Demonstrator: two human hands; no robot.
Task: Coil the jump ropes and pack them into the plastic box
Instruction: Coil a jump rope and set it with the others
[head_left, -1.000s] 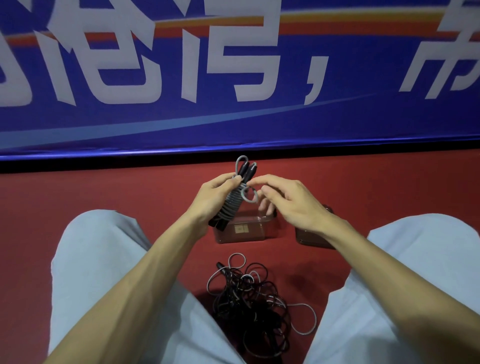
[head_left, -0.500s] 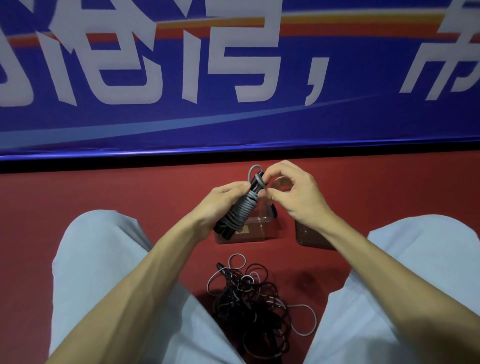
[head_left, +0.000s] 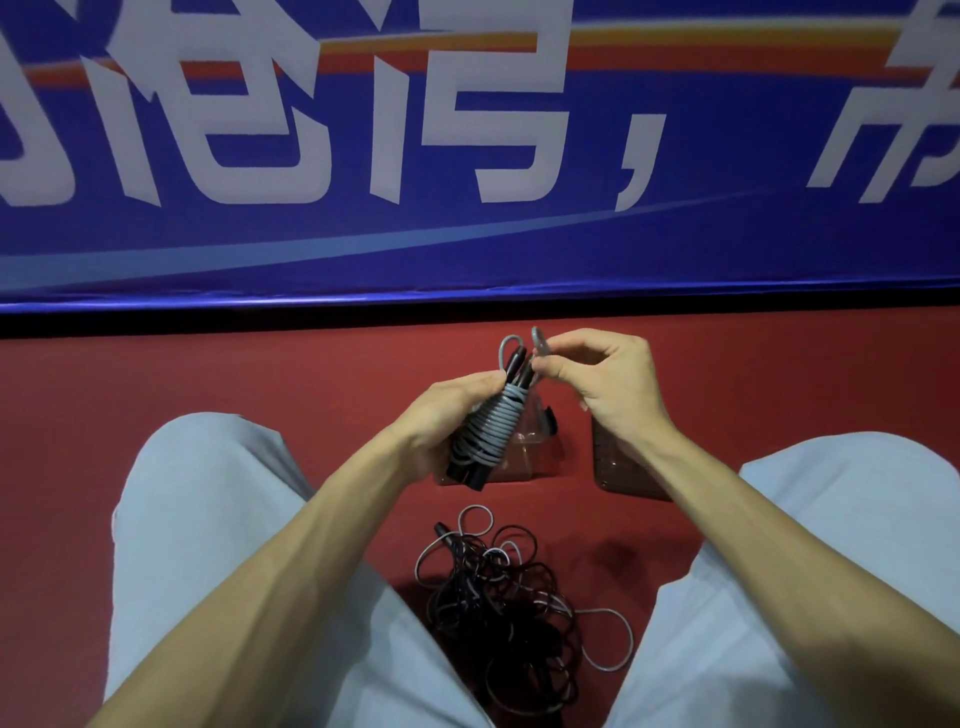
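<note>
Now left grip (head_left: 447, 415) clasps the coiled jump rope (head_left: 493, 431), right grip (head_left: 613, 384) pinching its end loop (head_left: 538, 344).

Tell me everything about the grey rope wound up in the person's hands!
The grey cord jump rope is wound in tight turns around its two black handles, which lie side by side and stick out at both ends. It looks like smooth plastic. The bundle tilts, held in the air, hiding part of the clear plastic box. The left hand grips its middle; the right hand pinches a loose loop at the top.
</note>
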